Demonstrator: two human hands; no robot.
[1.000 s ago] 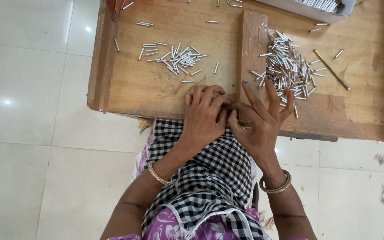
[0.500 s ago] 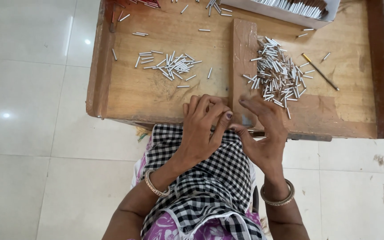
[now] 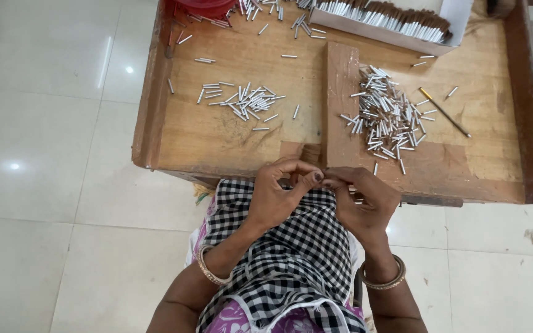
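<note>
Head view: left hand point(image 3: 279, 194) and right hand point(image 3: 359, 200) meet fingertip to fingertip over a black-and-white checked cloth point(image 3: 279, 271) on the lap, both pinched closed on something too small to make out. Just beyond them is the near edge of the low wooden counter point(image 3: 229, 135). On it lie a small scatter of short white sticks point(image 3: 242, 102), a bigger heap of white sticks point(image 3: 387, 117) right of an upright wooden block point(image 3: 339, 105), and a thin brown-and-yellow rod point(image 3: 444, 112).
</note>
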